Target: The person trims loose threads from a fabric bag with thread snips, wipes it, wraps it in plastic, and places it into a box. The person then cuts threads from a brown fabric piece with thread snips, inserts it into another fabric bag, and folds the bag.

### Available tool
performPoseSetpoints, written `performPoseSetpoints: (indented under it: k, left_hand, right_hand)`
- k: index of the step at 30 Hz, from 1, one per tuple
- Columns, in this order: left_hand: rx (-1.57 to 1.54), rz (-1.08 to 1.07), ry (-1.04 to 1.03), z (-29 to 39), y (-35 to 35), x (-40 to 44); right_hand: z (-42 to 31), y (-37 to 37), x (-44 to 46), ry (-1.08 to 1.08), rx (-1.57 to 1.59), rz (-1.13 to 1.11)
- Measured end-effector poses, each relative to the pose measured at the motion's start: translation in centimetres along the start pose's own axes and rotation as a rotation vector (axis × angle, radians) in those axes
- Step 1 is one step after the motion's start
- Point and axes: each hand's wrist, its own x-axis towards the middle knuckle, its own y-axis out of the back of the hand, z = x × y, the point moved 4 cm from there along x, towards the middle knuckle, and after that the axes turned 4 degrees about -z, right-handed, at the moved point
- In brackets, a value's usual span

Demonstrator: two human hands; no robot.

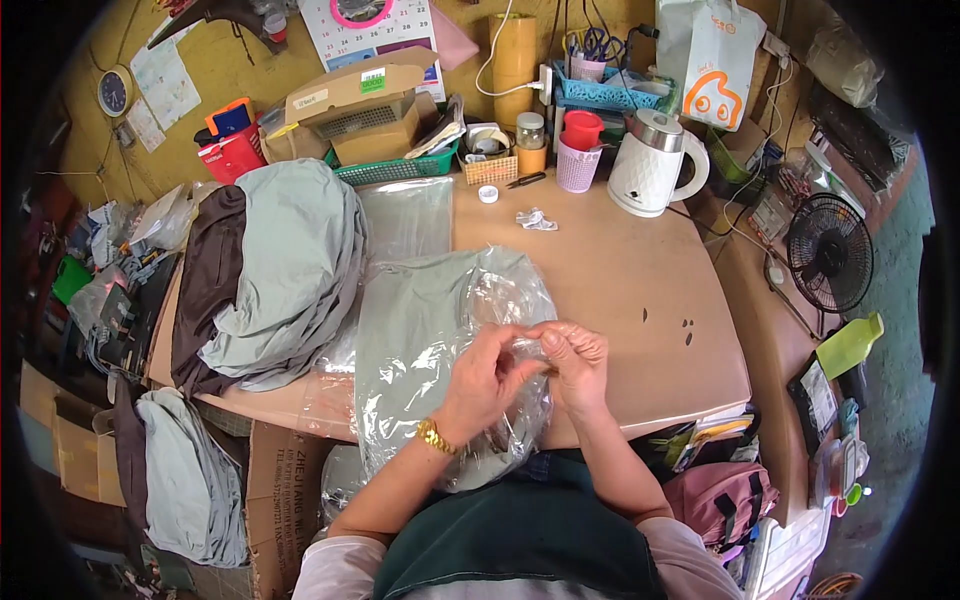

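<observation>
From my remote station I record one clear bag (505, 290) at centre frame, lying on the table (640, 270), with grey-green cloth (400, 310) inside it, visible through the film. The left hand (487, 378), a gold bracelet at its wrist, has thumb and forefinger drawn together on the film at the bag's right side. The right hand (578, 365) meets it there, fingers curled in and thumb bent over them, pinching the same film; I find the exact contact between the tips partly hidden.

Other containers, as I see them:

Upper left: a red pouch (232, 157) with orange and blue items standing in it.

Top centre: a green basket (395, 174) bearing cardboard cartons (375, 138). Just right of it, a small woven basket (490, 172) holds rolls (488, 143), apparently tape. Next stands a lidded jar (530, 132); its contents I cannot identify.

Upper right of centre: a lilac cup (576, 168) with a red cup (583, 130) set in its top. Behind, a blue basket (612, 94) carries another cup (587, 70) with scissors (596, 45) upright in it. The white kettle (645, 170) is lidded, contents unseen. A white carrier bag (700, 50) hangs above it; I cannot tell what it holds.
</observation>
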Motion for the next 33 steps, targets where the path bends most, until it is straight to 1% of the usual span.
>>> performPoseSetpoints:
  k: [1, 3, 5, 6, 8, 9, 11, 12, 14, 15, 17, 18, 20, 21, 23, 24, 26, 27, 29, 33]
  left_hand:
    - [0.150, -0.072, -0.119, -1.0, 0.0, -0.3]
    - [0.156, -0.093, -0.134, -0.6, 0.2, -0.1]
    - [0.128, -0.034, 0.088, 0.8, 0.8, 0.0]
    - [0.124, -0.033, 0.087, 2.1, 0.8, 0.4]
    - [-0.119, 0.083, 0.127, 3.9, 1.3, 0.6]
    - [-0.119, 0.088, 0.135, 3.1, 1.2, 0.5]
    - [-0.479, -0.124, 0.339, 0.0, -0.1, 0.4]
    - [-0.476, -0.120, 0.336, -0.5, 0.0, 0.4]
    - [-0.533, -0.073, 0.382, -1.1, 0.2, 0.2]
    - [-0.532, -0.070, 0.384, -1.3, 0.3, 0.2]
    - [-0.654, -0.027, 0.477, -1.9, 0.5, -0.1]
    - [-0.653, -0.025, 0.475, -2.0, 0.5, -0.1]
    - [-0.749, 0.049, 0.536, -2.4, 0.6, -0.2]
    - [-0.750, 0.049, 0.534, -2.6, 0.4, -0.1]
    - [-0.712, 0.037, 0.527, -2.7, 0.0, -0.2]
    - [-0.712, 0.037, 0.530, -2.7, -0.2, -0.4]
    - [-0.691, 0.074, 0.506, -2.8, -0.3, -0.7]
    - [-0.688, 0.073, 0.507, -2.9, -0.5, -0.8]
    - [-0.759, 0.139, 0.285, -2.6, -0.4, -0.8]
    - [-0.834, 0.142, 0.221, -2.4, -0.6, -0.7]
  right_hand:
    - [0.4, 0.7, -0.2, -0.042, 0.096, 0.018]
    - [1.1, 1.6, -0.2, -0.068, 0.155, 0.017]
    - [1.2, 3.0, 0.0, -0.150, -0.068, 0.114]
    - [0.9, 2.8, 0.1, -0.149, -0.071, 0.115]
    - [-0.6, 0.8, -0.2, 0.067, -0.319, 0.032]
    - [-0.8, 0.1, -0.5, 0.059, -0.320, 0.028]
    - [-0.6, -1.0, -0.5, -0.068, -0.017, -0.026]
    - [-0.8, -0.6, -0.3, -0.065, -0.016, -0.031]
    - [-0.8, 0.6, -0.2, -0.239, 0.264, -0.088]
    - [-1.1, 0.8, -0.1, -0.242, 0.265, -0.090]
    - [-2.5, 0.7, 0.2, -0.094, 0.182, -0.099]
    - [-2.2, 1.0, 0.2, -0.093, 0.182, -0.101]
    - [-0.3, 1.9, 0.0, -0.224, 0.037, -0.104]
    - [0.4, 2.3, -0.1, -0.222, 0.035, -0.105]
    - [1.8, 2.7, -0.6, -0.270, 0.217, -0.071]
    - [2.1, 2.6, -0.6, -0.273, 0.217, -0.069]
    - [2.1, 2.0, -0.1, -0.132, 0.433, -0.035]
    - [2.1, 1.7, 0.0, -0.132, 0.437, -0.034]
    - [2.5, 1.6, -0.2, -0.273, 0.504, 0.061]
    - [4.0, 2.7, -0.5, -0.289, 0.457, 0.110]
